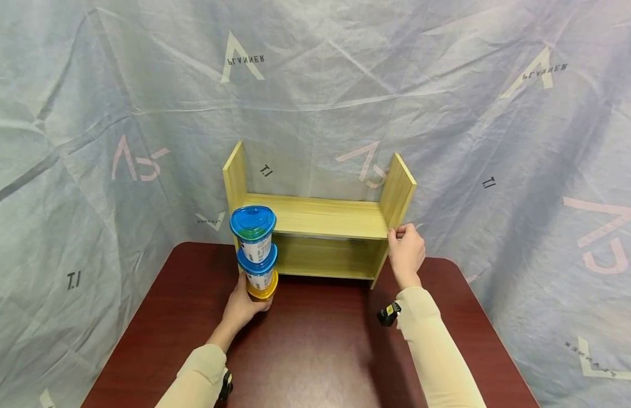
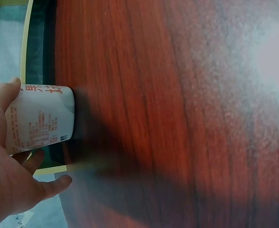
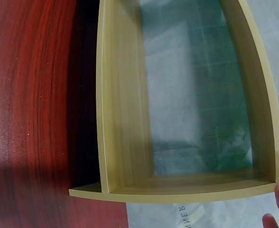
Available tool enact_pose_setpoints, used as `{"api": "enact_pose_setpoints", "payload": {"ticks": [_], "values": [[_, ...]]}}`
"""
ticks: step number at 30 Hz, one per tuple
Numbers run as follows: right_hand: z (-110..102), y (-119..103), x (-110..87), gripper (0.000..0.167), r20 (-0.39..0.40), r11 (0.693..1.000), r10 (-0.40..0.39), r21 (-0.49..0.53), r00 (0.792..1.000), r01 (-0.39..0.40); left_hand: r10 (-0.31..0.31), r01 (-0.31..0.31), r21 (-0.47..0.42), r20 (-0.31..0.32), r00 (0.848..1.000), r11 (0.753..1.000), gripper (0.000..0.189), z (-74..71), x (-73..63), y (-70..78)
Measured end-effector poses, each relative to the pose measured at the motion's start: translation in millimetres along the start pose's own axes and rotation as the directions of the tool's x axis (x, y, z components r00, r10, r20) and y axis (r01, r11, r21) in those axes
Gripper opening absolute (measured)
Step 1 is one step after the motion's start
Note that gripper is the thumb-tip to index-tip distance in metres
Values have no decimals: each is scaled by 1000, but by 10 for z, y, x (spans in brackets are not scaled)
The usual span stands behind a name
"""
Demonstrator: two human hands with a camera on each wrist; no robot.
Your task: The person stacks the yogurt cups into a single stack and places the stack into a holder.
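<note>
My left hand (image 1: 241,306) grips the bottom of a stack of lidded plastic cups, at the left front of the wooden shelf (image 1: 315,218). Two blue lids, the top lid (image 1: 252,221) and a lower lid (image 1: 258,259), sit above a yellow lid (image 1: 264,293). White labels show on the cups between them. In the left wrist view, the gripped cup (image 2: 42,118) is white with red print, thumb on one side and fingers on the other. At the shelf's right side panel (image 1: 401,187), my right hand (image 1: 407,252) holds the front edge with bent fingers.
Dark red table (image 1: 315,340) carries the two-tier shelf near its back edge. Grey printed cloth (image 1: 315,102) hangs behind and at both sides. Each sleeve has a small black wrist camera, such as the right camera (image 1: 388,314).
</note>
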State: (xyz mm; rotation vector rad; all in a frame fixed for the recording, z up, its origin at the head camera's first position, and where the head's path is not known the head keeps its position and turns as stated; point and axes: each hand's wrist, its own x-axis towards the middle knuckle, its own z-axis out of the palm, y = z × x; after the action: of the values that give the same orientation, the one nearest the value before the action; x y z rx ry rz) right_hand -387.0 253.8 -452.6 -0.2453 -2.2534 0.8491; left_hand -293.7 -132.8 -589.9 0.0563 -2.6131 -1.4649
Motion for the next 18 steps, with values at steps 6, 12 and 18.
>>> {"api": "enact_pose_setpoints", "payload": {"ticks": [6, 12, 18], "values": [[3, -1, -3, 17, -3, 1000, 1, 1, 1000, -1, -14, 13, -8, -12, 1000, 1000, 107, 11, -12, 11], [-4, -17, -6, 16, -11, 1000, 2, 9, 1000, -2, -22, 22, 1, -15, 1000, 1000, 111, 18, -21, 12], [-10, -23, -11, 17, -12, 1000, 5, 17, 1000, -5, 1, -1, -2, -36, 999, 1000, 107, 35, -25, 4]]}}
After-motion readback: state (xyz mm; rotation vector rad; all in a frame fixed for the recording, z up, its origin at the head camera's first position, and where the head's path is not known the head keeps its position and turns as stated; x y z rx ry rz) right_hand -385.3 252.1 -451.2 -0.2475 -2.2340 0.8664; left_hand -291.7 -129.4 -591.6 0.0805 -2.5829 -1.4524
